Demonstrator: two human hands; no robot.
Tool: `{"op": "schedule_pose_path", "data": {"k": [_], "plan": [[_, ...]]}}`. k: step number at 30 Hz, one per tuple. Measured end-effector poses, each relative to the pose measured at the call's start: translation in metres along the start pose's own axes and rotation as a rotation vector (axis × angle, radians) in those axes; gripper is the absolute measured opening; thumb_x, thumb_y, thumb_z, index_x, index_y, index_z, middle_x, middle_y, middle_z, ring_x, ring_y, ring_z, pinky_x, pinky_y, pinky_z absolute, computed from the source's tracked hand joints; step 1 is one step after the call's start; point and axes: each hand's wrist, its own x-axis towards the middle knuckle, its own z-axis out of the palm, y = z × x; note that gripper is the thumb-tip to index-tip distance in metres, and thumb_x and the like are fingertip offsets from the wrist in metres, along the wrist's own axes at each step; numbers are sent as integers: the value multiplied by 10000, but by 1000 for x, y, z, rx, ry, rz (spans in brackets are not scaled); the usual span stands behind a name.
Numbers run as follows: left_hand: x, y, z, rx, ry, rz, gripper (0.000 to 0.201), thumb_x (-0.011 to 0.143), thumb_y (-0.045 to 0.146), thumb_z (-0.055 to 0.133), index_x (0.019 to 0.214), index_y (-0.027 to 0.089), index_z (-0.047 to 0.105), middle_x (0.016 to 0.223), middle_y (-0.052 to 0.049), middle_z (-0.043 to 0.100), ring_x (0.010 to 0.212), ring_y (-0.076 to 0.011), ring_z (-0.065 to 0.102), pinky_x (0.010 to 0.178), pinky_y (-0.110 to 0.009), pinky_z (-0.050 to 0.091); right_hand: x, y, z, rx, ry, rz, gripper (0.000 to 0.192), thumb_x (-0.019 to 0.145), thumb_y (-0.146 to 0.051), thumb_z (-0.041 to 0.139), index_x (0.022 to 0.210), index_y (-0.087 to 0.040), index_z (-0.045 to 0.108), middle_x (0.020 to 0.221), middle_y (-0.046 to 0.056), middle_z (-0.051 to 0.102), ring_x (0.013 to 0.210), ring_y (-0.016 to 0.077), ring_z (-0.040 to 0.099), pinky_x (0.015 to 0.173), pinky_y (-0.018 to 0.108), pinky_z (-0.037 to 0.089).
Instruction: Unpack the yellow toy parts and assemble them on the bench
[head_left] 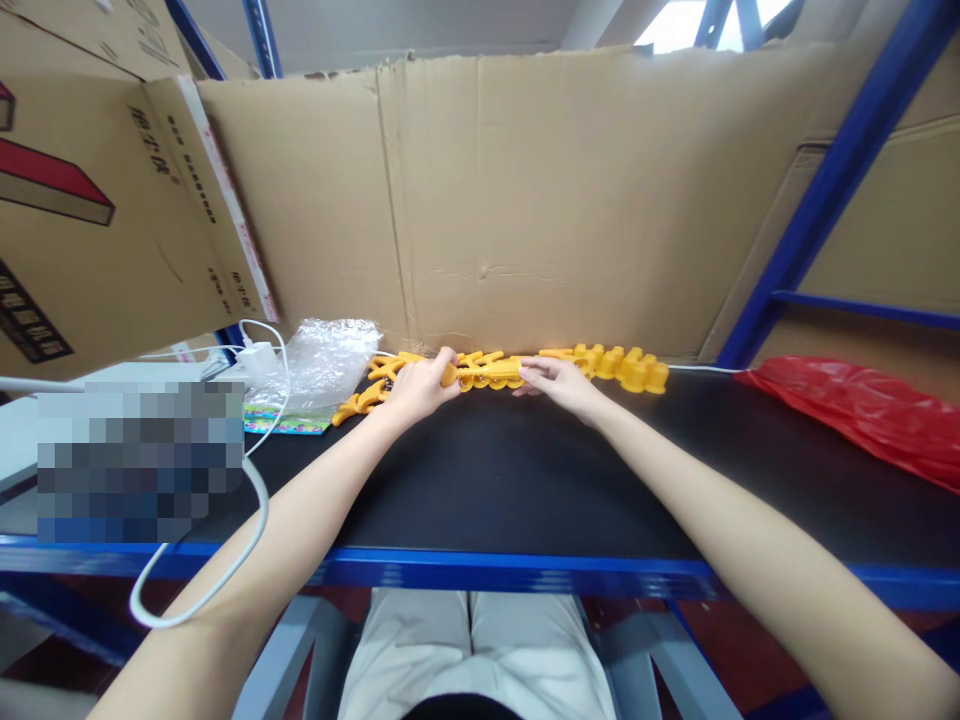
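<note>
A long chain of yellow plastic pieces (495, 371) lies along the back of the black tabletop (487, 480), against a cardboard wall. My left hand (420, 386) grips the chain near its left part, fingers closed over it. My right hand (559, 382) pinches the chain just right of the middle. More linked yellow pieces (626, 367) stretch to the right of my right hand, and a branching yellow end (360, 398) lies left of my left hand.
A crumpled clear plastic bag (326, 358) and a white charger with cable (259, 360) lie at the back left. A red plastic bag (862, 410) sits at the right. Cardboard boxes (90, 200) stand on the left; a blue shelf post (817, 200) rises at the right.
</note>
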Motion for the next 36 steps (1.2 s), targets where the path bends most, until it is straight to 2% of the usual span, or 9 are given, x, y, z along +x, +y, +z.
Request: {"op": "schedule_pose_path", "data": {"k": [4,9,13,20,23,26,28,31,36], "plan": [[1,0,1,-21,-2,-19,325,794,368,535,1088,234,501,742,-23,633,685,-180,608,658,-271,416,0,-1,-1,-14,-16,-1,380,827,-376,582,1140,-160,593,920,96,691,760,178,682,873,420,516],[1,-1,2,-14,9,-16,326,797,379,524,1086,230,499,718,-20,627,661,-178,599,638,-270,409,3,4,-6,57,-107,-114,579,730,-271,683,1260,-219,456,1005,61,635,755,159,681,865,399,520],[0,0,1,-5,9,-13,333,797,391,524,1087,230,495,714,-17,628,650,-178,598,627,-267,406,4,7,-6,42,-88,-143,458,738,-279,666,1152,-214,482,958,46,633,704,149,677,838,393,528],[-1,0,1,7,-9,1,344,796,384,532,1099,227,491,728,-19,633,668,-181,610,635,-263,414,0,1,0,-1,-89,-51,283,826,-391,569,1002,-178,509,766,57,679,655,162,666,823,412,524],[0,-1,2,5,-3,5,343,802,392,526,1100,225,492,728,-26,635,666,-194,613,635,-274,418,1,2,1,1,-77,-48,311,820,-374,578,1060,-193,501,865,75,675,688,160,669,839,416,520],[0,-1,2,4,-2,10,350,800,394,531,1103,226,491,730,-29,637,665,-195,611,636,-275,417,3,4,-2,14,-89,-133,465,737,-306,668,1151,-220,475,1063,87,616,783,157,669,875,404,507],[0,-1,2,1,-4,15,350,797,392,532,1102,227,490,729,-26,638,662,-193,610,630,-271,413,4,6,-4,27,-109,-181,476,709,-296,685,1132,-224,480,1089,81,592,798,157,665,867,401,511],[0,0,1,-8,-9,19,342,794,381,530,1098,229,492,730,-22,638,663,-192,611,627,-267,411,6,7,-5,15,-106,-178,381,720,-333,670,1039,-212,500,1002,64,606,734,153,662,830,405,524],[0,0,1,-7,-18,21,323,792,367,530,1085,232,508,749,-27,644,685,-197,616,638,-269,410,4,3,1,-29,-31,-128,309,725,-375,671,918,-191,515,827,40,622,619,133,621,725,356,540]]}}
